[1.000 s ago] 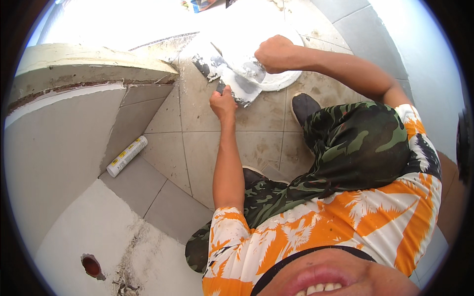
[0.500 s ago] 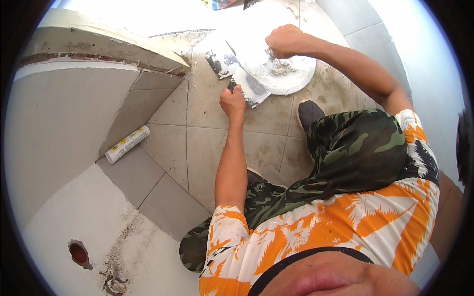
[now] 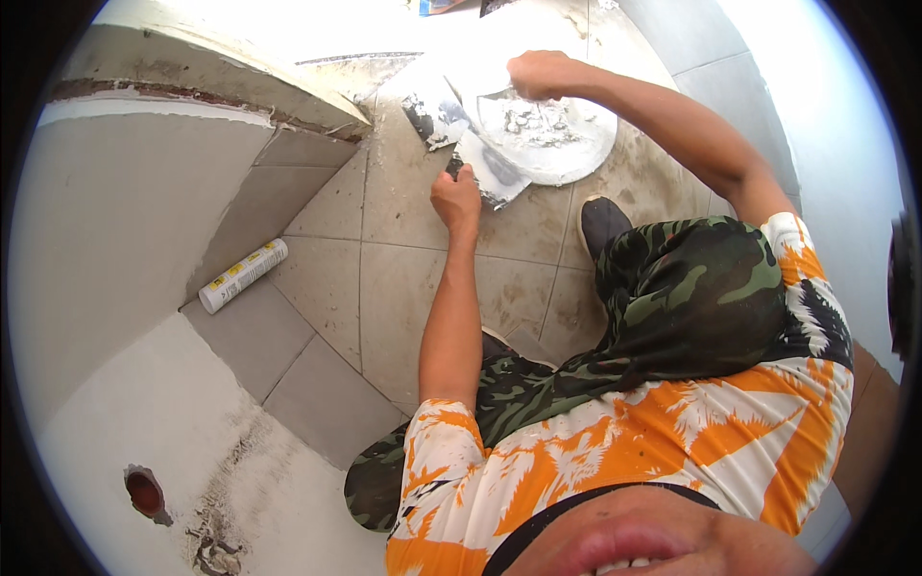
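My left hand point(image 3: 455, 200) is closed round the dark handle of a broad putty knife point(image 3: 497, 175). Its flat blade, smeared with white paste, lies against the near left side of a round white bucket point(image 3: 597, 161). Inside the bucket is lumpy white paste point(image 3: 540, 123). Above the bucket's far side my right hand point(image 3: 540, 75) is curled into a fist; glare and the fingers hide what it grips. Just left of the bucket, a second paste-smeared blade point(image 3: 437, 113) rests on the tiles.
Beige tiles point(image 3: 408, 288) cover the floor, with my dark shoe point(image 3: 605, 227) near the bucket. A white cartridge tube point(image 3: 244, 276) lies by the low wall point(image 3: 144, 202) on the left. The lower-left white surface has a round pipe hole point(image 3: 146, 492).
My right hand has shifted slightly left and up, off the middle of the paste, uncovering more of it. My left hand and the putty knife have barely moved.
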Demonstrator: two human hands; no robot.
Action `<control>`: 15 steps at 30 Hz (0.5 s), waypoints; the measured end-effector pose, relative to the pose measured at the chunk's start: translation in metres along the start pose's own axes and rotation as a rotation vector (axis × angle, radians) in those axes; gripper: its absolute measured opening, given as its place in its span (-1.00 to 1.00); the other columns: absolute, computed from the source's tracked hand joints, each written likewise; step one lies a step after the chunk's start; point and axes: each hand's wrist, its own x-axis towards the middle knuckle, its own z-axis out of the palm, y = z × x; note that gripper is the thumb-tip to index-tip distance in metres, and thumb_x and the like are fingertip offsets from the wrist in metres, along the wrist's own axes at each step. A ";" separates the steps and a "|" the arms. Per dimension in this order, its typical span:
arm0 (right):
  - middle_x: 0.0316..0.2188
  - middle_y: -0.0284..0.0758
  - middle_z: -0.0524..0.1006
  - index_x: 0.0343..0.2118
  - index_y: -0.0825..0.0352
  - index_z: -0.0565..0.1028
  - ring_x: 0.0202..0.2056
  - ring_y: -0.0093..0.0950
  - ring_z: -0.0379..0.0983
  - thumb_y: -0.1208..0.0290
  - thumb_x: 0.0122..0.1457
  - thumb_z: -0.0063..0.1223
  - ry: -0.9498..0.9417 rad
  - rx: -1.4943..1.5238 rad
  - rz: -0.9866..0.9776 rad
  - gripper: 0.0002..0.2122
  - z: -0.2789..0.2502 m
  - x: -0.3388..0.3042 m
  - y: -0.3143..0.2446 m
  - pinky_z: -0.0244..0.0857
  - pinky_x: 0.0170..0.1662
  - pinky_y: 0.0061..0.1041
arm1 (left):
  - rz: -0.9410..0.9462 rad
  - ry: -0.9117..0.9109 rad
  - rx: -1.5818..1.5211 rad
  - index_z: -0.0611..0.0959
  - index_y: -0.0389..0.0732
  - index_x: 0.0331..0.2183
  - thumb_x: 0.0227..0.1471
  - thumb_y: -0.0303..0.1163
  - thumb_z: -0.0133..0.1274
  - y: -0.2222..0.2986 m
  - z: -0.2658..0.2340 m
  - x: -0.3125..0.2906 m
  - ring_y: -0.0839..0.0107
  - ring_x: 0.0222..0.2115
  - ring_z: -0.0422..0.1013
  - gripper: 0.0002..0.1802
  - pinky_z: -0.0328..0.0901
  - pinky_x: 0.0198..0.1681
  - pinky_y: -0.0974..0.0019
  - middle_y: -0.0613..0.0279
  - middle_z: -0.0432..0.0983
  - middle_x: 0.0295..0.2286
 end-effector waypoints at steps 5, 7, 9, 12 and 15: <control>-0.43 0.03 0.63 -0.41 0.49 0.60 -0.39 -0.09 0.63 0.50 0.04 0.00 0.096 -0.135 -0.262 -0.82 0.016 -0.026 -0.003 0.50 -0.31 -0.20 | 0.023 0.011 0.040 0.58 -0.42 -0.56 -0.01 -0.21 0.19 -0.001 0.000 -0.001 -0.19 -0.44 0.52 -0.60 0.36 -0.29 -0.07 -0.27 0.55 -0.53; -0.49 0.00 0.63 -0.47 0.48 0.60 -0.43 -0.11 0.63 0.50 0.01 0.01 0.099 -0.239 -0.321 -0.83 0.014 -0.034 0.001 0.49 -0.34 -0.20 | 0.038 0.014 0.051 0.58 -0.42 -0.55 -0.01 -0.21 0.19 0.002 -0.001 -0.001 -0.20 -0.44 0.52 -0.60 0.36 -0.29 -0.08 -0.28 0.56 -0.53; -0.58 -0.04 0.61 -0.54 0.47 0.61 -0.50 -0.14 0.61 0.50 -0.06 0.05 0.139 -0.340 -0.391 -0.85 0.011 -0.040 0.007 0.47 -0.41 -0.20 | 0.055 0.031 0.073 0.59 -0.42 -0.55 -0.02 -0.22 0.18 0.004 -0.001 -0.002 -0.21 -0.43 0.52 -0.61 0.36 -0.29 -0.08 -0.28 0.56 -0.52; -0.62 -0.04 0.58 -0.58 0.42 0.59 -0.55 -0.17 0.59 0.47 -0.05 0.11 0.193 -0.436 -0.417 -0.87 0.007 -0.044 0.008 0.46 -0.49 -0.24 | 0.072 0.040 0.088 0.59 -0.43 -0.53 -0.02 -0.22 0.18 0.004 -0.002 -0.003 -0.22 -0.43 0.52 -0.62 0.36 -0.28 -0.10 -0.28 0.56 -0.51; -0.62 -0.03 0.58 -0.59 0.41 0.59 -0.57 -0.16 0.59 0.47 -0.04 0.11 0.198 -0.444 -0.414 -0.87 -0.010 -0.051 0.015 0.45 -0.51 -0.23 | 0.119 0.065 0.137 0.60 -0.43 -0.53 -0.02 -0.22 0.17 0.016 -0.005 -0.010 -0.23 -0.42 0.52 -0.61 0.37 -0.28 -0.10 -0.28 0.56 -0.51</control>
